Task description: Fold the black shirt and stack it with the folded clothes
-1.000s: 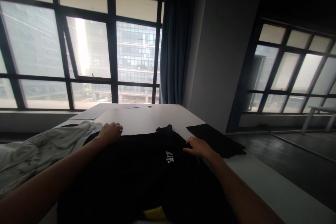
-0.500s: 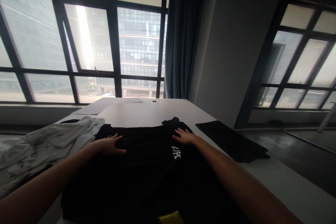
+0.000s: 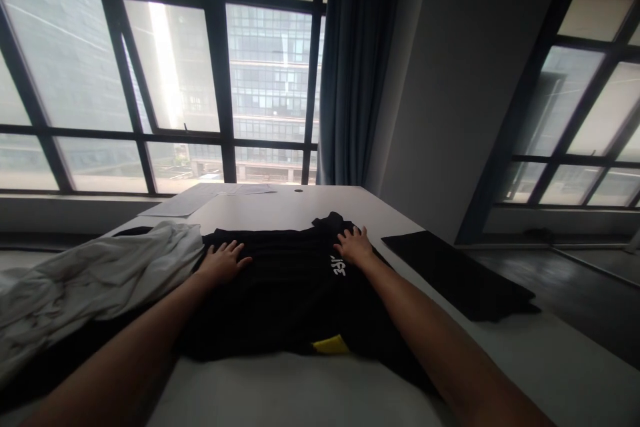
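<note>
A black T-shirt (image 3: 280, 287) lies spread on the white table, with white lettering near its right side and a yellow patch (image 3: 331, 345) at its near edge. My left hand (image 3: 223, 261) rests flat on the shirt's far left part, fingers spread. On the far right part, beside the lettering, my right hand (image 3: 354, 246) lies with its fingers apart. A bunched bit of black cloth sticks up just beyond that hand. Neither hand grips the fabric.
To the left is a crumpled pale grey cloth (image 3: 125, 267) with dark cloth under it. A folded black cloth (image 3: 455, 270) lies at the table's right edge. Paper sheets (image 3: 185, 200) are at the far left of the white table (image 3: 260, 210), before the windows and a blue curtain (image 3: 350, 80).
The shirt has slid away from me along with both hands. Its near edge and a strip of table in front now show. My view has shifted slightly.
</note>
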Action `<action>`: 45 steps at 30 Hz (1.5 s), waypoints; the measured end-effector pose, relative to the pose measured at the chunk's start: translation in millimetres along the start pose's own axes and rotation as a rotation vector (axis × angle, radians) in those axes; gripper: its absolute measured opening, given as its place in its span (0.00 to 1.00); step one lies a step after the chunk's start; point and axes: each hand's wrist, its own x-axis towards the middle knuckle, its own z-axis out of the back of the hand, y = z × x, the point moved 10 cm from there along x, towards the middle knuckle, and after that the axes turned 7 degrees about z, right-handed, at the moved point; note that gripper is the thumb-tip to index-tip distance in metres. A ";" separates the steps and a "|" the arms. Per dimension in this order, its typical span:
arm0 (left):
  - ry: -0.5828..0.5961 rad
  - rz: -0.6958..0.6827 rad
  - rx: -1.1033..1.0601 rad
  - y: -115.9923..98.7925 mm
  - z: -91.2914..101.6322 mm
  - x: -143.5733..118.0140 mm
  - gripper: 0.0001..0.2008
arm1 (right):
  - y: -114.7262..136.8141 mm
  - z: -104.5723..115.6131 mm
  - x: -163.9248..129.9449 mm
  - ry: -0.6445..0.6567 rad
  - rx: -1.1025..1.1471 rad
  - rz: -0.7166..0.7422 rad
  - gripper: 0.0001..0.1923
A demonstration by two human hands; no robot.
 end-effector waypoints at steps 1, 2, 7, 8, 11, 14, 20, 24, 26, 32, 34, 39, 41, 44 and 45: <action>-0.028 -0.041 0.022 -3.5 4.0 -9.0 0.34 | 6.9 5.3 -10.9 -0.007 -0.004 0.039 0.29; -0.048 -0.093 0.035 -6.5 7.1 -20.2 0.31 | 13.7 9.3 -24.3 -0.007 0.015 0.086 0.28; -0.031 -0.322 -0.066 6.5 16.5 -86.5 0.30 | 25.9 29.4 -113.8 -0.045 0.212 0.268 0.22; -0.015 -0.343 -0.101 13.5 19.2 -97.5 0.30 | 22.9 33.0 -130.6 -0.043 0.246 0.273 0.21; 0.051 -0.367 -0.185 32.7 29.2 -123.8 0.32 | 7.7 32.4 -168.9 0.072 0.388 0.233 0.23; 0.117 -0.380 -0.236 41.0 40.6 -146.8 0.30 | -9.9 21.3 -192.1 0.223 0.541 0.170 0.31; 0.154 -0.341 -0.276 46.4 39.8 -175.7 0.27 | -31.0 8.3 -211.4 0.248 0.596 0.138 0.25; 0.008 -0.354 -0.312 44.9 53.3 -176.3 0.22 | -18.8 27.7 -218.4 0.157 0.784 0.288 0.17; -0.068 -0.351 -0.380 44.4 69.6 -178.7 0.25 | -14.2 44.7 -224.1 0.099 0.993 0.379 0.21; -0.192 -0.311 -0.499 49.2 108.5 -192.7 0.29 | -22.0 70.8 -236.1 -0.001 1.248 0.428 0.26; -0.201 -0.350 -0.518 50.0 112.5 -196.2 0.28 | -18.1 67.8 -237.2 0.041 1.141 0.430 0.25; 0.054 -0.342 -0.402 55.5 72.7 -191.6 0.22 | -15.0 44.5 -239.8 0.244 0.943 0.348 0.28; 0.161 -0.298 -0.335 59.6 51.0 -188.6 0.26 | -16.7 29.1 -243.7 0.371 0.925 0.290 0.28; 0.168 -0.269 -0.297 63.5 42.6 -184.8 0.19 | -16.9 13.1 -249.8 0.521 0.936 0.236 0.21; 0.144 -0.282 -0.303 63.5 46.1 -184.5 0.15 | -16.7 16.7 -248.3 0.490 0.961 0.249 0.18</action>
